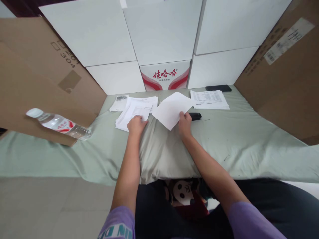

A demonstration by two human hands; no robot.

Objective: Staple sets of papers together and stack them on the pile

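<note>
A wall of large white cardboard boxes (161,31) closes the far side of the scene, flanked by a brown cardboard box on the left (37,76) and another on the right (284,73); one smaller white carton with red lettering (164,75) sits at the far centre. In front lies a pale green cloth-covered surface (249,142). On it, at the far right, a printed paper sheet (208,99) lies next to a flat black phone-like object (218,88). A clear plastic water bottle with a red label (58,123) lies on its side at the left. Near the centre, the left hand (136,125) presses flat, fingers relaxed, on a loose stack of white printed papers (133,113). The right hand (184,123) pinches the near edge of a single blank white sheet (171,109), tilted like a diamond, just right of the stack; a small black stapler-like object (195,116) lies touching that hand's far side. The work looks like sorting sheets one at a time: this sheet seems mid-transfer, and the next move likely calls for placing it squarely while the stack stays pinned.
</note>
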